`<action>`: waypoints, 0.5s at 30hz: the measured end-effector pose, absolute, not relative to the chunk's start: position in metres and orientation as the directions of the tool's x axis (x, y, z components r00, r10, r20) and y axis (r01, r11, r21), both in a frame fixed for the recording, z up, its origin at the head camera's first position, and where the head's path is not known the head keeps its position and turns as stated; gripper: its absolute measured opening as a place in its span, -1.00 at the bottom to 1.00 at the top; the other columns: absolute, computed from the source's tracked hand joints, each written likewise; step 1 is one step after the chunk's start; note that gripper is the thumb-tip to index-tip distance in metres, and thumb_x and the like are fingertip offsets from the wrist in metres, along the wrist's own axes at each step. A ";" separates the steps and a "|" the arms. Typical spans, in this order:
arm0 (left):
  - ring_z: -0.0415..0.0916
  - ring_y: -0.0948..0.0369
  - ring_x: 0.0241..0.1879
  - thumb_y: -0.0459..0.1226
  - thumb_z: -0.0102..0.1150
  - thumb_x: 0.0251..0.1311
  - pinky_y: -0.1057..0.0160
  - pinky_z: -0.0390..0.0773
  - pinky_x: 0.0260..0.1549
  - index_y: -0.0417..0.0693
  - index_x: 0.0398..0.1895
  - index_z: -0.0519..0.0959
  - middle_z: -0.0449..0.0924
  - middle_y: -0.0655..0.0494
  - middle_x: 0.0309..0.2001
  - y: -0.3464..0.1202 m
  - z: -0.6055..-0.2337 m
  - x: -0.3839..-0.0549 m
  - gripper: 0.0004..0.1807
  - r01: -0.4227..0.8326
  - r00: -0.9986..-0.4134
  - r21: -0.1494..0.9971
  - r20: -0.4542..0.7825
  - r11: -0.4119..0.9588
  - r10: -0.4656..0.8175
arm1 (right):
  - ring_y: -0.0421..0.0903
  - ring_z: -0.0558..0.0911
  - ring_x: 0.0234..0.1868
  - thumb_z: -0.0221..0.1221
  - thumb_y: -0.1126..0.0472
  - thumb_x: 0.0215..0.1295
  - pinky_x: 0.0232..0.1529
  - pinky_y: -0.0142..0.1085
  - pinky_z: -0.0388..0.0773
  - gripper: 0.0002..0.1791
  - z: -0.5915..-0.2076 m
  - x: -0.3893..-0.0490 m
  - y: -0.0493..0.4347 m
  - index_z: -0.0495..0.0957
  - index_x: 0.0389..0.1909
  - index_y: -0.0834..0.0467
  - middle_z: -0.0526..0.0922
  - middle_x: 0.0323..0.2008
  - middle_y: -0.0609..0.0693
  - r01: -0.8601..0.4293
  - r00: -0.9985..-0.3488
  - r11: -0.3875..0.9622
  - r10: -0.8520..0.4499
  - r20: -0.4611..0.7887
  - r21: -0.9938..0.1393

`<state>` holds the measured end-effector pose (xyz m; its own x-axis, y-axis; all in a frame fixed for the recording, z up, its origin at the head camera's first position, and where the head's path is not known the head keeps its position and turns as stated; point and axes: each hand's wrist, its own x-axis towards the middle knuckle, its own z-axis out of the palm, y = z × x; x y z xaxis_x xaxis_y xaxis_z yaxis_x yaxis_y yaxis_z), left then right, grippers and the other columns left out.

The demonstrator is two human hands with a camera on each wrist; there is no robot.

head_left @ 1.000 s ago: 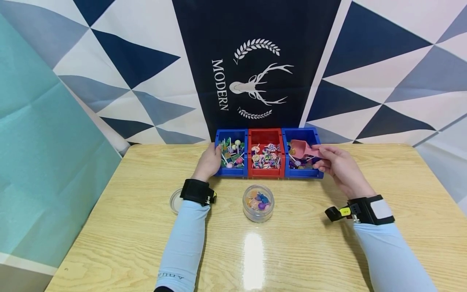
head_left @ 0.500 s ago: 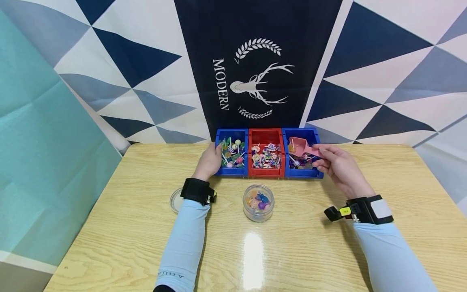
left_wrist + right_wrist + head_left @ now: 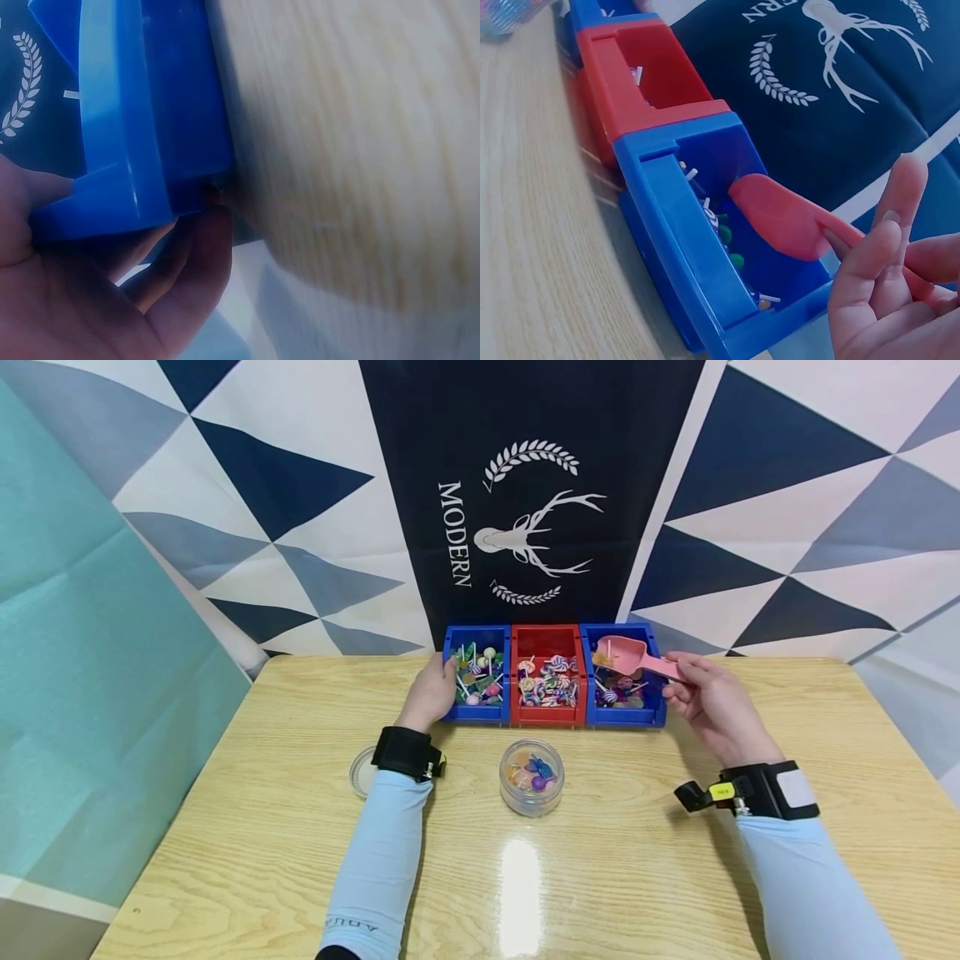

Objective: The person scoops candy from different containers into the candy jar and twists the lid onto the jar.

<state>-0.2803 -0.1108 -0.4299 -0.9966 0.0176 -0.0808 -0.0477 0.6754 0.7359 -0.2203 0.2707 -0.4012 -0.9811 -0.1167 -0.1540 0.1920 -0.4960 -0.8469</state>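
Observation:
In the head view, a pink scoop (image 3: 628,655) is inside the upper part of the right blue bin (image 3: 626,717), with a yellowish candy in its bowl. My right hand (image 3: 718,706) pinches its handle at the bin's right side. Lollipops and small candies lie below the scoop. At the far left of the row, my left hand (image 3: 431,695) grips the side wall of the left blue bin (image 3: 474,714); the left wrist view shows fingers (image 3: 196,277) curled under its rim. Mixed candies and lollipops fill that bin's bottom.
Between the blue bins stands a red bin (image 3: 547,716) of small lollipops. A clear jar (image 3: 531,800), partly filled with colourful pieces, stands on the wooden table (image 3: 622,860). A round lid (image 3: 361,774) lies beside the left wrist. The patterned backdrop (image 3: 525,410) rises directly behind the bins.
My right hand has shifted slightly right and drawn the scoop a little up with it, so more of its bowl shows, with candy in it. The left hand stays on its bin.

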 end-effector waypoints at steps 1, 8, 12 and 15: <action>0.40 -0.06 0.26 -0.07 -0.37 0.62 -0.05 0.37 0.23 -0.26 0.43 0.22 0.41 -0.22 0.29 -0.111 -0.430 -0.280 -0.46 -0.051 -0.996 0.736 -0.084 0.675 0.017 | -0.14 0.67 -0.50 -0.05 0.21 0.57 -0.42 -0.41 0.60 -0.75 -0.401 -0.220 0.272 0.58 0.00 0.19 0.66 -0.27 0.06 0.194 -0.981 -0.505 -0.115 -0.157 -0.841; 0.42 -0.06 0.24 -0.07 -0.36 0.61 -0.05 0.37 0.23 -0.26 0.42 0.22 0.42 -0.22 0.28 -0.110 -0.430 -0.280 -0.46 -0.059 -0.996 0.736 -0.089 0.674 0.009 | -0.13 0.69 -0.46 0.01 0.22 0.54 -0.38 -0.40 0.62 -0.76 -0.401 -0.220 0.272 0.57 0.02 0.22 0.64 -0.30 0.05 0.190 -0.981 -0.482 -0.122 -0.148 -0.855; 0.42 -0.07 0.24 -0.07 -0.36 0.61 -0.05 0.39 0.21 -0.26 0.41 0.23 0.43 -0.22 0.27 -0.110 -0.430 -0.279 -0.46 -0.055 -0.996 0.730 -0.084 0.681 0.010 | -0.14 0.72 -0.37 0.03 0.21 0.53 -0.31 -0.42 0.63 -0.74 -0.403 -0.222 0.267 0.55 0.08 0.21 0.65 -0.20 0.01 0.194 -0.976 -0.403 -0.173 -0.134 -0.894; 0.41 -0.06 0.25 -0.06 -0.37 0.61 -0.06 0.38 0.21 -0.25 0.41 0.23 0.43 -0.22 0.28 -0.111 -0.429 -0.279 -0.46 -0.058 -0.996 0.732 -0.086 0.679 0.008 | -0.16 0.72 -0.27 -0.01 0.20 0.55 -0.23 -0.43 0.62 -0.68 -0.405 -0.223 0.260 0.45 0.19 0.24 0.60 -0.02 -0.01 0.183 -0.970 -0.285 -0.207 -0.126 -0.941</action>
<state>-0.2793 -0.1106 -0.4292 -0.9962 0.0084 -0.0862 -0.0576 0.6792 0.7317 -0.2231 0.2601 -0.4049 -0.9703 -0.2068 -0.1258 0.1828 -0.2852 -0.9409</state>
